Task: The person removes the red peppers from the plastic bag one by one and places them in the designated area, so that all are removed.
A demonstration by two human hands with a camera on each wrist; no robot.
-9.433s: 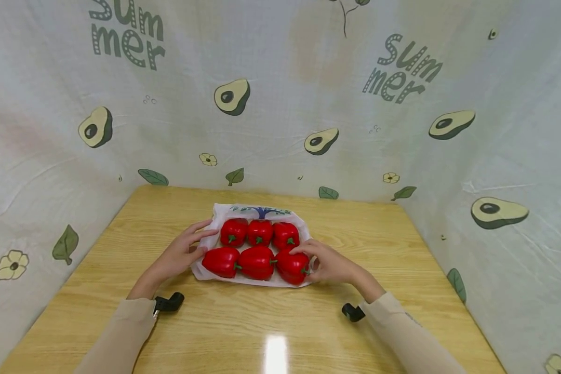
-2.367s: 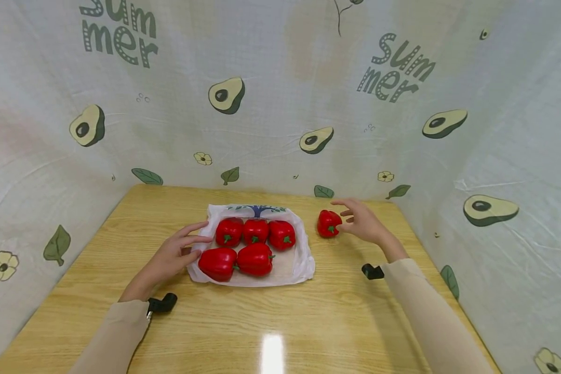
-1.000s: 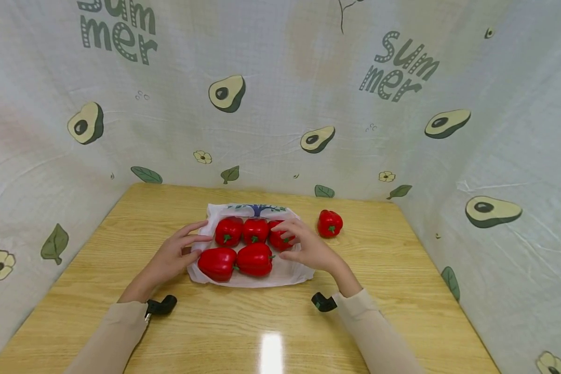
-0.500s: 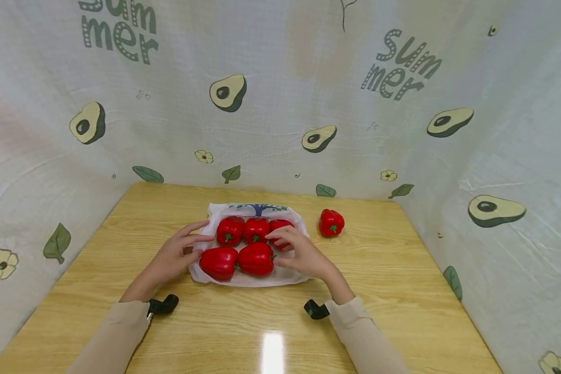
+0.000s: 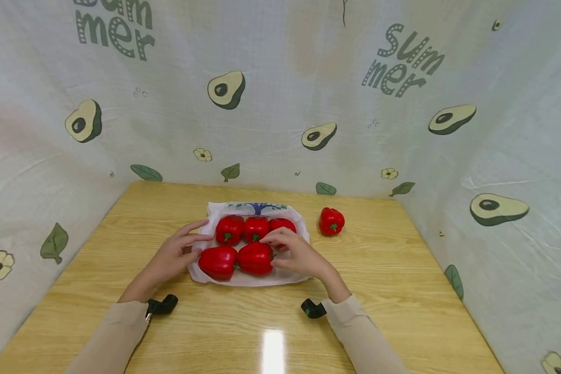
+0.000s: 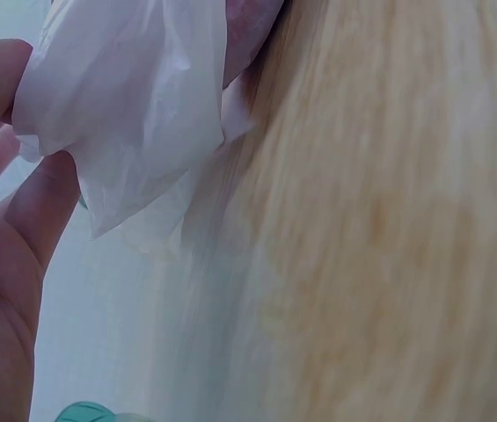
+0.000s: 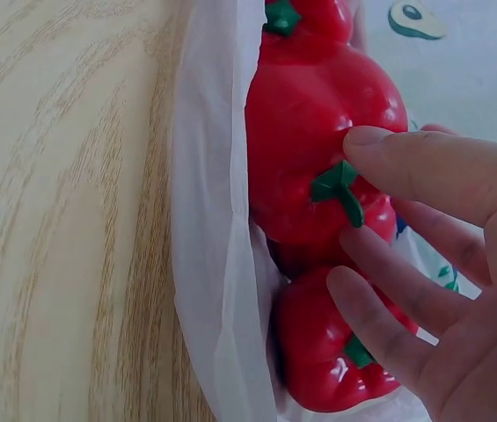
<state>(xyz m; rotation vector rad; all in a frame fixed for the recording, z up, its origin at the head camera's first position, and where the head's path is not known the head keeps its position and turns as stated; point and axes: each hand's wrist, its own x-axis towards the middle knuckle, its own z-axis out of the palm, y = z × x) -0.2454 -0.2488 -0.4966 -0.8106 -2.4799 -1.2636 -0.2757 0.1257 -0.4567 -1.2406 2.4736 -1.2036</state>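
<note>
Five-fingered and relaxed, my left hand [image 5: 170,254] rests at the left side of a white plastic bag [image 5: 290,275], thumb and fingertips touching its crinkled edge [image 6: 134,114] in the left wrist view. My right hand [image 5: 299,254] curves over the stem end of the front-right red bell pepper [image 5: 254,259], with index finger on top and thumb by the green stem [image 7: 340,189]. Beside that pepper lies another bell pepper [image 5: 217,264]. Behind them is a row of peppers, including a middle one [image 5: 256,227]; the right-hand one [image 5: 282,224] is partly hidden by my fingers.
One red bell pepper [image 5: 331,222] stands alone on the wooden table [image 5: 369,291], right of the bag. A pale cloth [image 5: 271,114] printed with avocados hangs round the back and sides. Black wrist cameras [image 5: 163,305] jut out below both hands.
Earlier, one front-row pepper went from the bag to the table at the right. My right hand has since come back left to the bag and onto another pepper. The left hand stays put.
</note>
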